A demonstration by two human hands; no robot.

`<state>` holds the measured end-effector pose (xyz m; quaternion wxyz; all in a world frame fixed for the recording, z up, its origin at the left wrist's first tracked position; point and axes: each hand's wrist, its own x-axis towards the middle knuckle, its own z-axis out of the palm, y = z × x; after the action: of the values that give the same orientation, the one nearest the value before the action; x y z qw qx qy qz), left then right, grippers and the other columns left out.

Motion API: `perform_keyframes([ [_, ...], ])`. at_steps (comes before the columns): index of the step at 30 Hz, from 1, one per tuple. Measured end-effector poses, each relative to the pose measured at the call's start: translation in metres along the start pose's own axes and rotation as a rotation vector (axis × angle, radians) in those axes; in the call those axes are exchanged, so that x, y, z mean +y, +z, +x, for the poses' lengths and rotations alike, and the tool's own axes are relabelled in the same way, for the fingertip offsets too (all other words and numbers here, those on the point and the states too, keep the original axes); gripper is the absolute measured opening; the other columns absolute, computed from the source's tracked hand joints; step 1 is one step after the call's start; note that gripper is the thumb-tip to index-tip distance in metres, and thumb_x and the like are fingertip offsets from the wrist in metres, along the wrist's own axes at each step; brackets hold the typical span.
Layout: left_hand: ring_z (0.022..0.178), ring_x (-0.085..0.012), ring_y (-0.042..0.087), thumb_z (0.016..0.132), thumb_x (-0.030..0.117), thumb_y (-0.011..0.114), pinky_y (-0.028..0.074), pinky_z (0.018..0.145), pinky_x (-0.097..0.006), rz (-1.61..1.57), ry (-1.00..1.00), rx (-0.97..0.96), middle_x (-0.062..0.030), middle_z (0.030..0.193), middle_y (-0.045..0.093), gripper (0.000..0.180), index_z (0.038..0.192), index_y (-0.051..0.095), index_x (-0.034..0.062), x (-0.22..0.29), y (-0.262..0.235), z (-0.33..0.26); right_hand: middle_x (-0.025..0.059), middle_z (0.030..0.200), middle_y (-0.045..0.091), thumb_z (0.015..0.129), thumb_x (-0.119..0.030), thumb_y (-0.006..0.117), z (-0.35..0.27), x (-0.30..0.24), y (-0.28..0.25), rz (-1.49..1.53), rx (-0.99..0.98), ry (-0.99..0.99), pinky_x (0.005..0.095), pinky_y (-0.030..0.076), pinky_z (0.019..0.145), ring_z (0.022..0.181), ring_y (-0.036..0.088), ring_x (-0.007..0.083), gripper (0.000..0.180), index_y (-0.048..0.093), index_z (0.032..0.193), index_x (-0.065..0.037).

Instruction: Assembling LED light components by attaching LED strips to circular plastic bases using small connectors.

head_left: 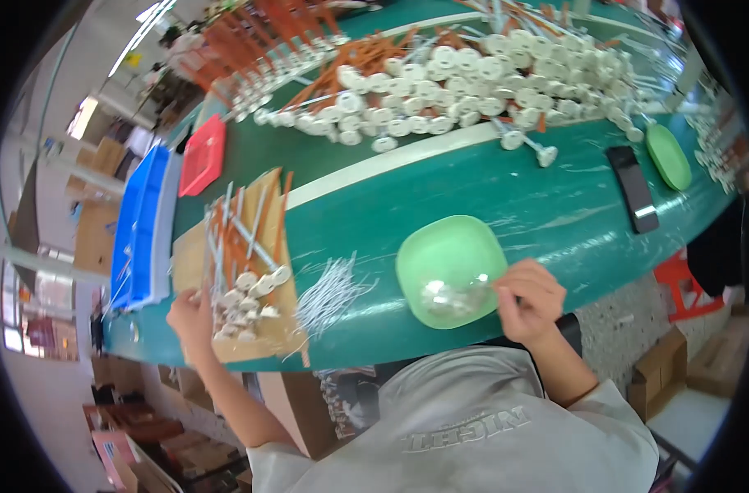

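At the left, my left hand (194, 319) is at the edge of a brown cardboard sheet (268, 329), fingers drawn together; what they hold, if anything, is hidden. Beside it on the sheet lie orange and grey rods (236, 226) with round white ends (247, 302). My right hand (531, 300) is closed in a pinch at the right rim of a light green dish (440, 246). Small clear, shiny pieces (453, 296) rest in the dish's near part. Anything between the right fingertips is too small to make out. A bundle of thin white ties (333, 296) lies between my hands.
A big heap of white-ended rods (473, 78) covers the table's far side. Blue tray (144, 226) and red tray (203, 154) stand at left. At right lie a dark phone (632, 189) and another green dish (668, 156); part of another person's hand (738, 152) shows beyond.
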<state>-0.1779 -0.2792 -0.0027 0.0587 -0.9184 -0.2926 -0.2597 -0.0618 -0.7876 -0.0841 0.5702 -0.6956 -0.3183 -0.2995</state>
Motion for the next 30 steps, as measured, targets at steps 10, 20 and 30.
perform_keyframes([
  [10,0.058,-0.0268,0.062,0.080,0.030,0.074,0.048,0.058,-0.036,-0.364,0.222,-0.026,-0.0126,0.063,0.063,0.031,0.096,0.071,0.0033,0.190,0.008,0.054,0.0074,0.074,0.057,0.063,0.010,0.075,-0.009,0.018,0.010,-0.076,0.028,-0.048,0.0298,0.042,0.051,0.061,0.055,0.0213,0.031,0.050,0.071,-0.007],
  [20,0.080,-0.0270,0.069,0.074,0.028,0.075,0.053,0.075,-0.036,-0.656,0.641,-0.005,-0.0147,0.096,0.070,0.038,0.104,0.070,0.0047,0.341,0.106,0.174,0.0067,0.070,0.053,0.060,0.018,0.063,-0.005,0.011,0.009,-0.040,0.033,-0.035,0.0280,0.039,0.050,0.056,0.050,0.0208,0.031,0.045,0.069,-0.006],
  [30,0.081,-0.0320,0.066,0.072,0.015,0.062,0.044,0.092,-0.049,-0.069,0.808,0.009,-0.0162,0.085,0.068,0.020,0.088,0.072,0.0084,0.394,0.110,0.168,0.0058,0.064,0.053,0.061,0.015,0.065,-0.001,0.009,0.009,-0.058,0.056,0.056,0.0289,0.039,0.050,0.055,0.051,0.0209,0.029,0.046,0.065,-0.006],
])
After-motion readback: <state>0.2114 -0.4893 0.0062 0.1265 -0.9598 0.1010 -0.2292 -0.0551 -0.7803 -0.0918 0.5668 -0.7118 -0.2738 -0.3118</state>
